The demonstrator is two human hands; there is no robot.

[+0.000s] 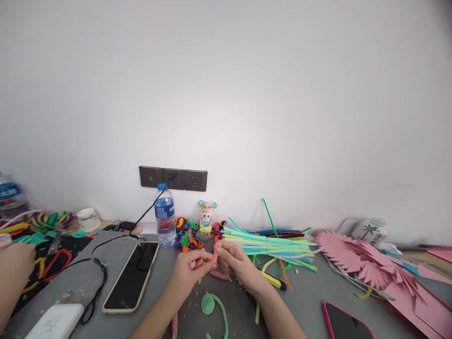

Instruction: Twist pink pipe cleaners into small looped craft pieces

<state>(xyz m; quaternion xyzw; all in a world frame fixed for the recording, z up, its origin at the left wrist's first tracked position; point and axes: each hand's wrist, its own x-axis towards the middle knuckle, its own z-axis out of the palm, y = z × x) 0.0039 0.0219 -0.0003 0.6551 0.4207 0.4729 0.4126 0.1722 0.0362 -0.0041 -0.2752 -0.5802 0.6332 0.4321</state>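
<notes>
My left hand (189, 273) and my right hand (237, 264) meet above the grey table. Their fingertips pinch a small pink pipe cleaner piece (214, 257), partly hidden by the fingers. A rolled pink bit (197, 263) also shows among the left fingers. Just below lies another pink pipe cleaner (219, 275). Nearer to me, a green pipe cleaner coil (207, 304) rests flat with a long tail curving to the right. Behind my hands stands a colourful figurine (205, 220) with big eyes, beside a pile of small multicoloured pipe cleaner pieces (188, 238).
A water bottle (165, 219), a phone (132, 278) and a white power bank (56, 322) with black cables are on the left. To the right lie a pipe cleaner bundle (271, 246), a yellow-black cutter (273, 281), pink folded paper (374, 263) and a pink-cased phone (348, 324). Another person's hand (16, 273) shows far left.
</notes>
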